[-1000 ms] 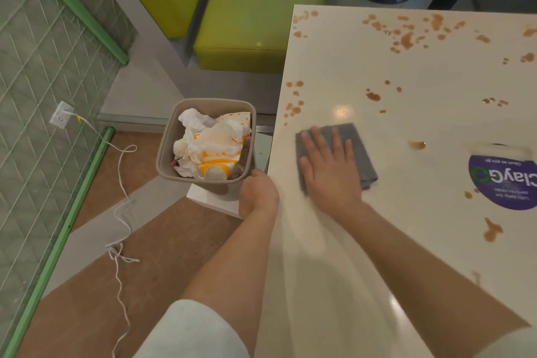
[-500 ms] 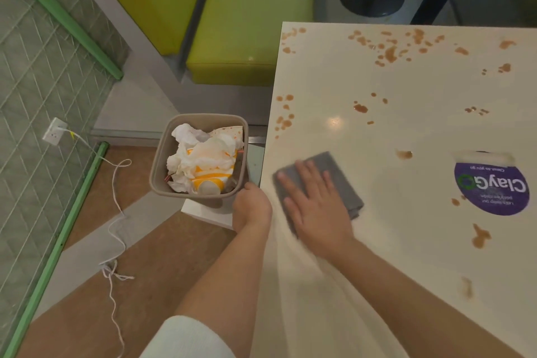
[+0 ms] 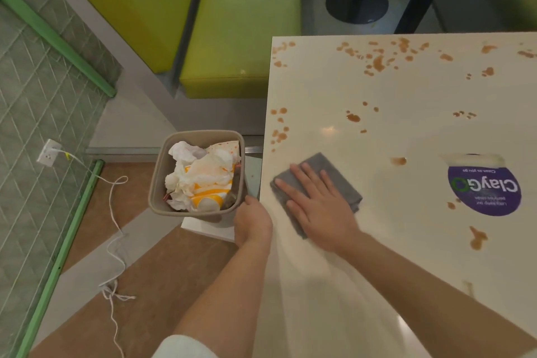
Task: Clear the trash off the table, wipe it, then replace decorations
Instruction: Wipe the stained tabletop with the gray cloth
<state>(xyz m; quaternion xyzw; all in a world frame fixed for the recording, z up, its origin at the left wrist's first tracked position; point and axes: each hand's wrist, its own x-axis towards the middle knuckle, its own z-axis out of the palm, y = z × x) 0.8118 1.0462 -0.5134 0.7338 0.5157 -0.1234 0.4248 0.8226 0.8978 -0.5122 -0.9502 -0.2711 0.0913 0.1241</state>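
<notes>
White glossy table (image 3: 406,241), brown droplets scattered beyond the fingertips. Green bench (image 3: 241,38) past its far edge; brown floor with white cord (image 3: 116,241). Right hand (image 3: 319,206) flat, fingers straight, pressing grey cloth (image 3: 334,171). Round purple sticker (image 3: 483,190) right of the fingers. Left hand (image 3: 251,224) curled at rim of beige bin (image 3: 162,177), apparently gripping it; bin holds crumpled wrappers (image 3: 200,180).

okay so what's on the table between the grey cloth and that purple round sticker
In the head view, one brown spill spot lies on the table between the grey cloth and the purple sticker. The rest of that stretch is bare tabletop.
</notes>
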